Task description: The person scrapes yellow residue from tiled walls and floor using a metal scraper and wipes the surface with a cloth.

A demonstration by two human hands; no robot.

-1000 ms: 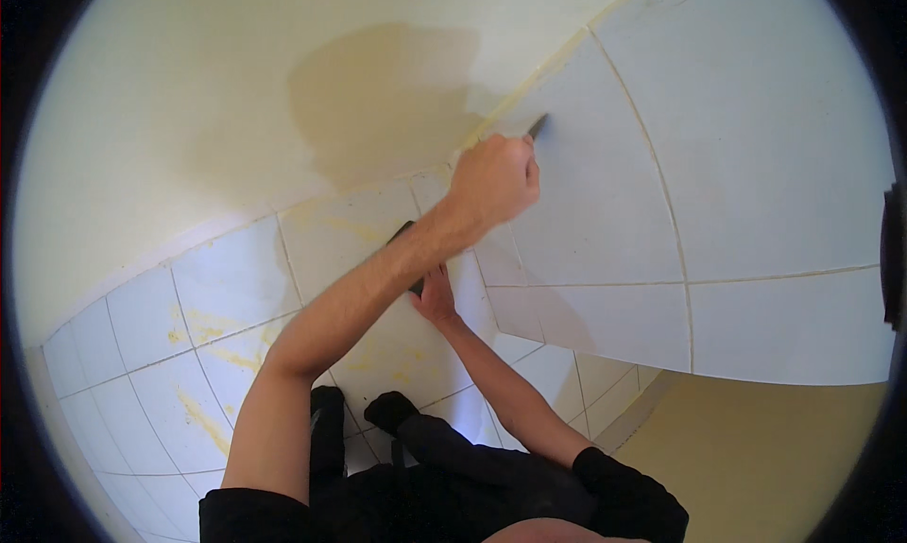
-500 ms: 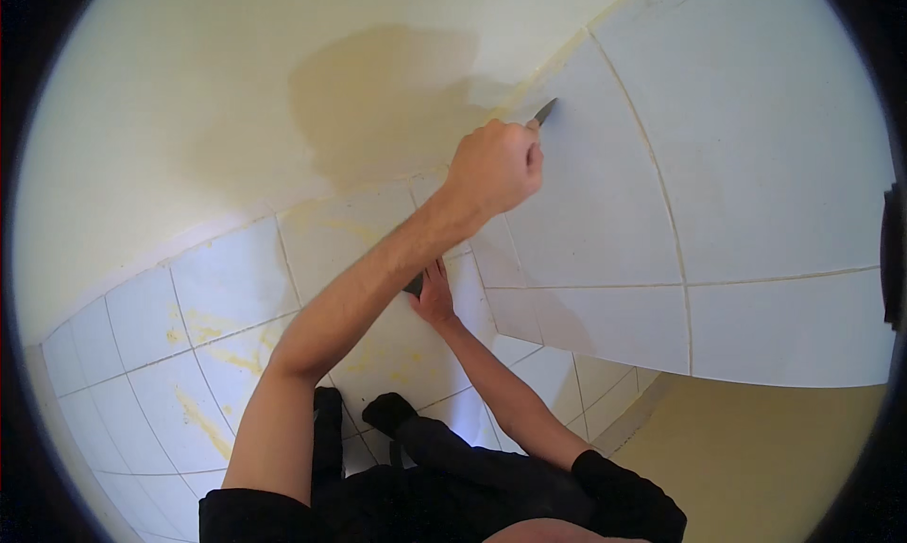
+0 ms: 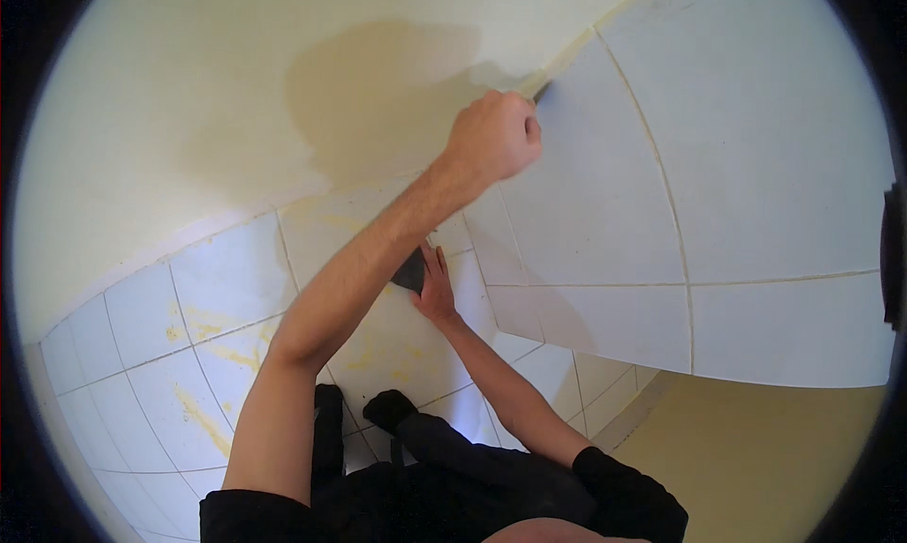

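Fingers of my left hand (image 3: 496, 135), head view: clamped around a narrow grey blade (image 3: 541, 92) — the rest of it hidden in my grip. Blade tip lies near the yellowish seam (image 3: 569, 55) between cream surface (image 3: 189, 89) and large white tiles (image 3: 605, 184); contact, I cannot tell. Right hand (image 3: 436, 294), lower: fingers extended beside a dark grey object (image 3: 409, 272), partly behind my left arm (image 3: 345, 293) — gripped or merely touched, I cannot tell. Yellow smears (image 3: 203, 420) on the tiles at left (image 3: 231, 259).

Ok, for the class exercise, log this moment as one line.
left hand: gripping blade beside yellow seam | right hand: touching dark object, partly hidden | tiles: yellow smears
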